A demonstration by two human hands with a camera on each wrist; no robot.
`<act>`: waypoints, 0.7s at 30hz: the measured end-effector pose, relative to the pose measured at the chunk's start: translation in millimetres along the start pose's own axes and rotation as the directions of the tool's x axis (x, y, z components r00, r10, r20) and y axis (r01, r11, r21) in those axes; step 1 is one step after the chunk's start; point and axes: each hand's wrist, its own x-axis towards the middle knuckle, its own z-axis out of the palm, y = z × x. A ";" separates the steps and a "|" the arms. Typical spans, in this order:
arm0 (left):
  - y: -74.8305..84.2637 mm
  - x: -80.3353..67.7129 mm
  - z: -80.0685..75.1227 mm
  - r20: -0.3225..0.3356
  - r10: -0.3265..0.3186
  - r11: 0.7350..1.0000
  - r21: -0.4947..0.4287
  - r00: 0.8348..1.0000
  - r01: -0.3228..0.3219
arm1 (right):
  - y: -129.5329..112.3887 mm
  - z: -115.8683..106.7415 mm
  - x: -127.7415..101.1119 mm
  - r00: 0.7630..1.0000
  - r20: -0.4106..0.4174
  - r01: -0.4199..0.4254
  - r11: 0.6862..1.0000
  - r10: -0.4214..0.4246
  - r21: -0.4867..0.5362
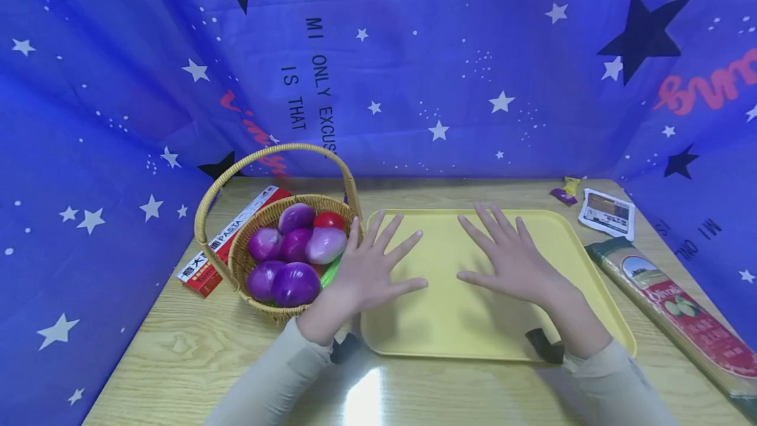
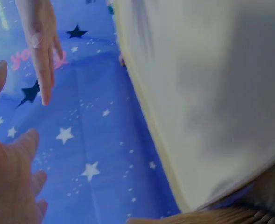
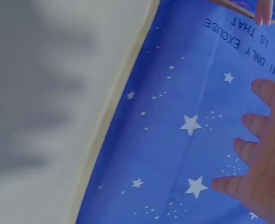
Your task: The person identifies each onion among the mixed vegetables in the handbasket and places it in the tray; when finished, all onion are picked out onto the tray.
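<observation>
Both hands hover with fingers spread and nothing held. In the head view the left hand (image 1: pixel 372 268) is over the left part of a yellow tray (image 1: pixel 443 340), close beside a wicker basket (image 1: pixel 260 307). The right hand (image 1: pixel 514 258) is above the tray's right half, and both cast shadows on it. Several purple onions (image 1: pixel 296 284) fill the basket, with a red tomato (image 1: pixel 329 221) at the back and something green (image 1: pixel 330 273) partly hidden by the left hand. In the left wrist view, the right hand (image 2: pixel 41 46) shows at the upper left.
A red and white pasta box (image 1: pixel 207 268) lies behind the basket's left side. Right of the tray are a long noodle packet (image 1: pixel 674 307), a white packet (image 1: pixel 607 212) and small purple and yellow wrappers (image 1: pixel 564 194). Blue star-patterned cloth (image 1: pixel 437 71) encloses the wooden table.
</observation>
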 end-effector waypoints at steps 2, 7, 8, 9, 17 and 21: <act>-3.1 -1.8 -5.9 -0.019 0.009 0.999 -0.040 1.000 -0.010 | -2.2 -5.2 5.3 1.000 -0.006 0.017 1.000 -0.017 0.011; -16.9 -9.0 -30.5 -0.053 0.069 0.989 -0.127 0.996 -0.075 | -11.2 -16.7 19.3 0.999 -0.025 0.047 0.998 -0.046 0.040; -20.7 -11.5 -37.3 -0.065 0.084 0.986 -0.138 0.994 -0.092 | -13.2 -18.7 22.2 0.998 -0.031 0.053 0.998 -0.052 0.045; -25.1 -14.0 -43.6 -0.085 0.104 0.983 -0.142 0.991 -0.115 | -15.4 -20.8 25.2 0.997 -0.039 0.061 0.997 -0.059 0.048; -72.0 -53.8 -87.7 -0.377 0.161 0.960 -0.155 0.912 -0.233 | -31.3 -32.0 44.7 0.990 -0.063 0.128 0.988 -0.123 0.084; -102.8 -82.2 -96.6 -0.558 0.107 0.947 -0.196 0.823 -0.256 | -37.7 -32.1 52.7 0.989 -0.056 0.146 0.983 -0.140 0.114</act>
